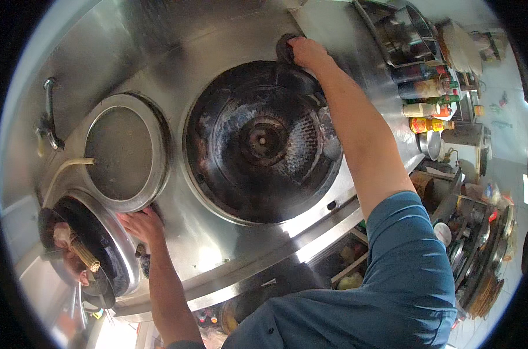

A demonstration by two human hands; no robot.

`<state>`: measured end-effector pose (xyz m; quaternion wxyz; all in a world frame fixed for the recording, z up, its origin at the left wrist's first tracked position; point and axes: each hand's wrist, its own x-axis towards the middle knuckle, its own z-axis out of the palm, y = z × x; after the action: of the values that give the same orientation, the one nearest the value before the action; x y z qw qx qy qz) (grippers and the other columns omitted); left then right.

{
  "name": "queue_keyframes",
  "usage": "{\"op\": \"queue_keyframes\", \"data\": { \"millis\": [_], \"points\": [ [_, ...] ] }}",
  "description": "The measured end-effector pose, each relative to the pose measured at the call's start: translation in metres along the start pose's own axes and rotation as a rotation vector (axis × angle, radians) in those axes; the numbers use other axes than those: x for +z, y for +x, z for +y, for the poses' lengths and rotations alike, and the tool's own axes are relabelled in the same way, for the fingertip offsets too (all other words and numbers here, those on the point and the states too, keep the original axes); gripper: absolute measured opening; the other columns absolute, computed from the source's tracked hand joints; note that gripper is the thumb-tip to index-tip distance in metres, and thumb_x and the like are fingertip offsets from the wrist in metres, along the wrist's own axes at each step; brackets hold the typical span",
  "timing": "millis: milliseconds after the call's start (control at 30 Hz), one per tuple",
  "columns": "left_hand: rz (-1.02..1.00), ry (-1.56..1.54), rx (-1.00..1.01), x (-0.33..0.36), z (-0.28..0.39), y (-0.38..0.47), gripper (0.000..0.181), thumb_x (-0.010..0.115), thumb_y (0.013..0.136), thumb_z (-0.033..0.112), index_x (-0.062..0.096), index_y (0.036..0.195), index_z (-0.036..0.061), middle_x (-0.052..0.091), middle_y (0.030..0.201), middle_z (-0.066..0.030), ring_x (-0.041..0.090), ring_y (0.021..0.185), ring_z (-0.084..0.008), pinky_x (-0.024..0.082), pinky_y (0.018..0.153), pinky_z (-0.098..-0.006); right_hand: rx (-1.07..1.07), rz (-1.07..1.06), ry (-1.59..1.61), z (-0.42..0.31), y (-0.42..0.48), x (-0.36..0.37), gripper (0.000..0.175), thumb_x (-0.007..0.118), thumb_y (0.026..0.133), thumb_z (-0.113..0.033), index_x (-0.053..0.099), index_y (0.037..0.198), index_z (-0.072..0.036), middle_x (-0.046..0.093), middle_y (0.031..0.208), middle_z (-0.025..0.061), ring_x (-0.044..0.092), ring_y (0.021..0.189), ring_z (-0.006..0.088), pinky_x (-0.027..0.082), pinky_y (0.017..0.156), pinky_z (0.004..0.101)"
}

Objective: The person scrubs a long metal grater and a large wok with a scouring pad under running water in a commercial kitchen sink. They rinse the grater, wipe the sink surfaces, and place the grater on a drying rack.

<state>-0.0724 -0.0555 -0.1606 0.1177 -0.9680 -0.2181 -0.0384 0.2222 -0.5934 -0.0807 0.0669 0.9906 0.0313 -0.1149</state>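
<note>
My right hand grips a dark pad or cloth against the steel counter, just past the far rim of the burner. The large round wok burner lies uncovered in front of me, its ring blackened and its inside ridged. My left hand has its fingers apart and holds nothing visible. Its fingertips are at the near edge of a round steel pot, partly hidden there. Cloudy water appears to fill the pot. Beside that hand stands a wok with a bamboo wok brush in it.
A faucet and a pale hose are at the left. Sauce bottles and a steel pot line the right side. A shelf with utensils stands at lower right. The stainless counter ends near my body.
</note>
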Motion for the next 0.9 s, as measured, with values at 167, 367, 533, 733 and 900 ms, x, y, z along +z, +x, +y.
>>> {"op": "queue_keyframes", "data": {
  "millis": [167,367,533,733,900],
  "points": [
    [-0.041,-0.110,-0.065,-0.029,0.017,0.007,0.072,0.045,0.092,0.042,0.029,0.137,-0.0106,0.033,0.140,-0.0265,0.031,0.132,-0.0386,0.026,0.107,-0.0495,-0.041,-0.204,0.043,0.031,-0.029,-0.002,0.040,0.050,0.078,-0.006,0.059,0.117,-0.008,0.062,0.111,0.0187,0.059,0.105,0.0364,0.049,0.085,0.0470],
    [0.053,-0.059,-0.003,-0.030,0.015,0.006,0.065,0.050,0.089,0.037,0.037,0.133,-0.0093,0.038,0.137,-0.0274,0.037,0.127,-0.0395,0.031,0.104,-0.0491,-0.049,-0.416,0.268,0.058,-0.074,-0.015,0.046,0.050,0.072,-0.004,0.058,0.117,-0.007,0.064,0.106,0.0175,0.061,0.097,0.0326,0.050,0.078,0.0430],
    [0.075,-0.051,0.015,-0.030,0.014,0.006,0.069,0.052,0.086,0.040,0.037,0.134,-0.0078,0.039,0.137,-0.0265,0.036,0.128,-0.0390,0.032,0.103,-0.0481,0.252,-0.436,0.776,0.092,-0.134,0.020,0.049,0.056,0.073,-0.009,0.055,0.122,-0.010,0.061,0.095,0.0053,0.054,0.083,0.0189,0.046,0.062,0.0333],
    [0.056,-0.106,-0.054,-0.021,0.011,0.009,0.074,0.054,0.084,0.044,0.035,0.135,-0.0072,0.038,0.138,-0.0262,0.035,0.129,-0.0382,0.033,0.101,-0.0489,0.206,-0.418,0.672,0.100,-0.218,0.049,0.051,0.060,0.070,-0.010,0.056,0.120,-0.008,0.065,0.103,0.0118,0.060,0.096,0.0275,0.049,0.074,0.0396],
    [0.057,-0.124,-0.080,-0.025,0.012,0.009,0.072,0.047,0.087,0.045,0.039,0.132,-0.0099,0.036,0.139,-0.0268,0.034,0.130,-0.0378,0.033,0.101,-0.0495,0.299,-0.184,0.306,0.033,-0.314,0.069,0.032,0.064,0.062,-0.017,0.058,0.089,-0.003,0.063,0.083,0.0225,0.061,0.084,0.0401,0.049,0.070,0.0463]
  ]
}}
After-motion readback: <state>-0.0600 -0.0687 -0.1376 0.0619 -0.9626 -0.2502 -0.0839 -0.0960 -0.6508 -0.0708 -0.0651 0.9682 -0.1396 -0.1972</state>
